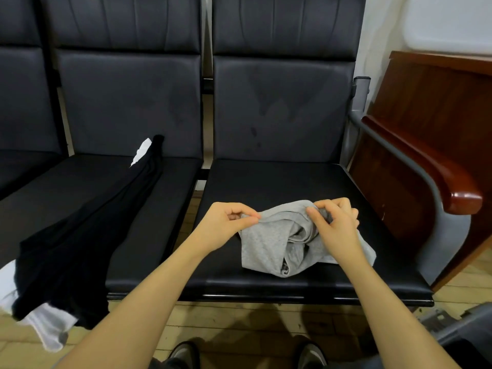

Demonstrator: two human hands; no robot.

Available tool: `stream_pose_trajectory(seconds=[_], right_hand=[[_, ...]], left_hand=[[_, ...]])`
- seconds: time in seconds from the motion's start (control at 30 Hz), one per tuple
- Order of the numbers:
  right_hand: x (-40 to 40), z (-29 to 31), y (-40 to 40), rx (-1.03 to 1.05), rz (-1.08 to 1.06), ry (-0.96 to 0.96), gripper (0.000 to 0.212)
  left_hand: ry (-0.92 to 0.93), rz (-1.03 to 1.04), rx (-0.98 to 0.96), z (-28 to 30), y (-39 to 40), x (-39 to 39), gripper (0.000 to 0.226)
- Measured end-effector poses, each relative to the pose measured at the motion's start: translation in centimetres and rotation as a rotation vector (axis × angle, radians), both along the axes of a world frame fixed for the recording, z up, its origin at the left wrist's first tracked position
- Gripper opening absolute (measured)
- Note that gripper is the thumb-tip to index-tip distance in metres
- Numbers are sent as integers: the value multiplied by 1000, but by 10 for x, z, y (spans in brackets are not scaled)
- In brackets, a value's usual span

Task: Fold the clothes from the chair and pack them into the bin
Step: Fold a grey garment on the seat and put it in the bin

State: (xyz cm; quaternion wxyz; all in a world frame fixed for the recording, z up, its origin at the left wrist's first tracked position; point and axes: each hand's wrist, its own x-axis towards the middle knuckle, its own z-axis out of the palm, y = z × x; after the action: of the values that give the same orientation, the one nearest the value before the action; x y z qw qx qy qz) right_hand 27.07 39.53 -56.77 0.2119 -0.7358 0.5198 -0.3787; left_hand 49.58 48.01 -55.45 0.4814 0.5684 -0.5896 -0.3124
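Note:
A crumpled grey garment (266, 243) lies on the black seat of the right-hand chair (292, 179). My left hand (226, 222) pinches its upper left edge between thumb and fingers. My right hand (332, 219) grips the bunched fabric at its upper right. A black garment (87, 230) stretches across the seat of the middle chair (159, 209), and its lower end hangs over the front edge. A white garment (45, 323) shows underneath it at the lower left. No bin is clearly in view.
The chairs form a joined row with black backrests. A wooden armrest (436, 174) and a dark wooden cabinet (436, 102) stand to the right. A grey object (458, 326) sits on the wooden floor at the lower right. My shoes (183, 352) show at the bottom.

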Motion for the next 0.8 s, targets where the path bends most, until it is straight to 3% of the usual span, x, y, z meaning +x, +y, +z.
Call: stream_pose_trajectory(seconds=[0.2, 0.3, 0.4, 0.6, 0.8], right_hand=[[-10, -3, 4, -28, 173, -103, 29], [-23, -2, 5, -114, 122, -72, 22], [-36, 1, 8, -161, 28, -75, 17], [-55, 1, 16, -46, 44, 15, 13], [-56, -18, 18, 18, 1, 190, 5]], left_hand=[[-82, 223, -30, -6, -4, 4, 8], [-151, 315, -50, -9, -6, 7, 23], [-244, 370, -45, -9, -8, 5, 24], [-348, 392, -73, -5, -10, -2, 16], [-420, 333, 36, -16, -5, -1, 15]])
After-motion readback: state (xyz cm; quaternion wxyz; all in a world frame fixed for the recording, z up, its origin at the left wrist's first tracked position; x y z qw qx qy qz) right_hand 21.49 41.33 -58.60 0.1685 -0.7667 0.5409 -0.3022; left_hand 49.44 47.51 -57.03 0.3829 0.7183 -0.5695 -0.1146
